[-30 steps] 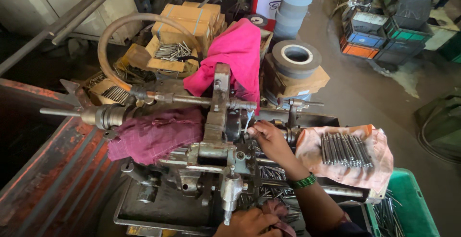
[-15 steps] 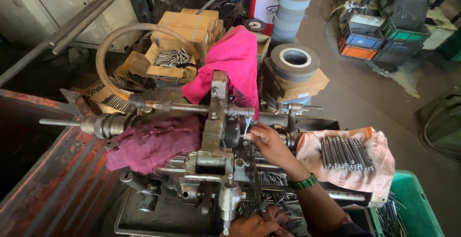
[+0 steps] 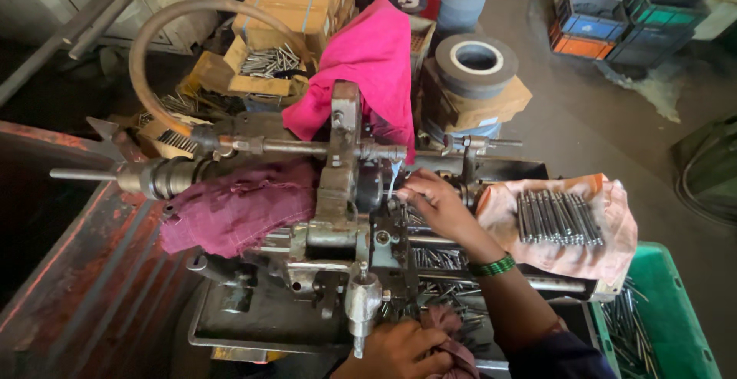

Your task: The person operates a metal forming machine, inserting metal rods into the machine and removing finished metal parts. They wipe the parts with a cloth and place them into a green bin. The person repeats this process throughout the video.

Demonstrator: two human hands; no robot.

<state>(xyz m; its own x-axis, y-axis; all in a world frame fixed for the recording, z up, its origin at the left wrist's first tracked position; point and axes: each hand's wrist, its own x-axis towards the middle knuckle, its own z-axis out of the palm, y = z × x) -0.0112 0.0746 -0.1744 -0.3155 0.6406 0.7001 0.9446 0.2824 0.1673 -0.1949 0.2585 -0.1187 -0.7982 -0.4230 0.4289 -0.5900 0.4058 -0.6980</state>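
At the centre of the frame, the right hand (image 3: 434, 204) reaches into the small metal machine (image 3: 349, 195); its fingers are pressed together at the spindle, seemingly pinching a thin rod, though the piece itself is too small to see. Low in the frame, the left hand (image 3: 399, 348) closes around a dark red rag (image 3: 453, 344) beside the lever handle (image 3: 361, 302). To the right of the machine, steel rods (image 3: 556, 216) lie in a row on a pale cloth (image 3: 572, 252), probably kept close for easy picking. A green crate (image 3: 675, 302) at the lower right holds more rods.
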